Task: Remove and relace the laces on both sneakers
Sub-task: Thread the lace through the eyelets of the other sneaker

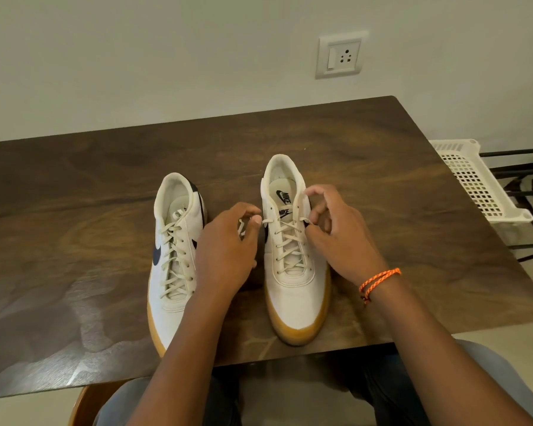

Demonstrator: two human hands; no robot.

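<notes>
Two cream sneakers with gum soles stand side by side on the wooden table (pixel 74 195), toes toward me. The left sneaker (pixel 174 259) is fully laced with a cream lace. The right sneaker (pixel 293 281) is laced up to near the top eyelets. My left hand (pixel 225 250) sits between the shoes and pinches one end of the right sneaker's lace (pixel 266 222) beside the top left eyelet. My right hand (pixel 336 232) is at the shoe's right side, fingers curled around the other lace end by the top right eyelets.
A white perforated plastic basket (pixel 474 179) sits off the table's right edge over dark metal bars. A wall socket (pixel 340 56) is on the wall behind. The table's front edge is close to my lap, and a chair edge (pixel 84 404) shows lower left.
</notes>
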